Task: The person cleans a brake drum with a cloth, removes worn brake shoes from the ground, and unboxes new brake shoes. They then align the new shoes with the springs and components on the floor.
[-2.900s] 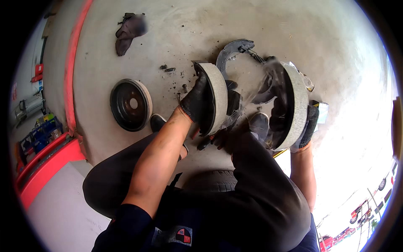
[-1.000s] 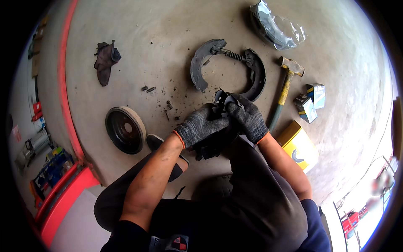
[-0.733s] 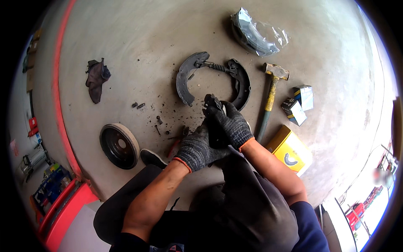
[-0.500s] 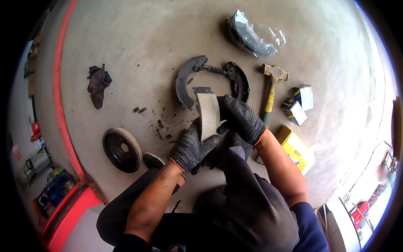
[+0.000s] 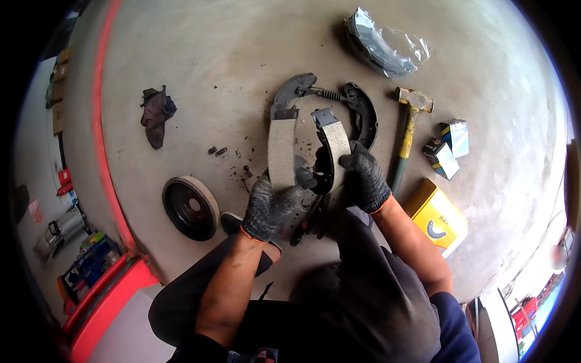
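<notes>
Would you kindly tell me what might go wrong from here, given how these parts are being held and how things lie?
The left hand grips one brake shoe and the right hand a second brake shoe; held side by side above the floor, they might knock together or slip.
The small loose springs, lying on the same side as the left foot, could get kicked and lost.

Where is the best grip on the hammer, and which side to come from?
Probably the yellow stretch of the handle, fingers wrapping it from above, slightly from the left. The hammer lies on the floor, its shaft is slim, and the blocky head is at the far end, so gripping near it should limit tipping. The small boxes sit to its right.
</notes>
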A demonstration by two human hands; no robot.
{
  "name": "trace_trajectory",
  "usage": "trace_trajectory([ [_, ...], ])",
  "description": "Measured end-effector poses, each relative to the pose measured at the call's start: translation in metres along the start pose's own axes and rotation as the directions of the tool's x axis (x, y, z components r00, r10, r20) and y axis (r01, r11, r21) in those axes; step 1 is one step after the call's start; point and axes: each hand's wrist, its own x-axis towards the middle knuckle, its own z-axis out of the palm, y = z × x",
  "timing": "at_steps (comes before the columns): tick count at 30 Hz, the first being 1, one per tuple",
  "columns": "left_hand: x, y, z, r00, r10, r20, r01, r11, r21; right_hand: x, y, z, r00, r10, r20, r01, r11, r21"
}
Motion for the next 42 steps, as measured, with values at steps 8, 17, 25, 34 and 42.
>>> trace_trajectory([
  [8, 0.036, 0.029, -0.059, 0.944, 0.329, 0.003, -0.225, 0.637, 0.737, -0.016, -0.058, -0.016, 0.986, -0.123, -0.109, 0.105, 0.982, -0.158],
  [17, 0.181, 0.108, -0.103, 0.890, 0.447, 0.094, 0.144, -0.469, 0.871, -0.011, -0.066, -0.008, 0.948, -0.317, -0.012, 0.299, 0.908, -0.295],
  [25, 0.222, 0.116, -0.126, 0.936, 0.351, 0.023, 0.199, -0.581, 0.789, -0.001, -0.055, -0.020, 0.973, -0.229, -0.004, 0.225, 0.959, -0.171],
  [34, 0.096, 0.023, -0.035, 0.947, 0.132, 0.292, -0.305, 0.647, 0.699, -0.018, -0.031, -0.025, 0.957, -0.084, -0.279, 0.171, 0.938, 0.302],
  [42, 0.029, -0.039, 0.011, 0.954, -0.142, 0.263, 0.083, 0.971, 0.222, -0.030, -0.017, -0.030, 0.966, -0.023, -0.259, 0.127, 0.911, 0.392],
])
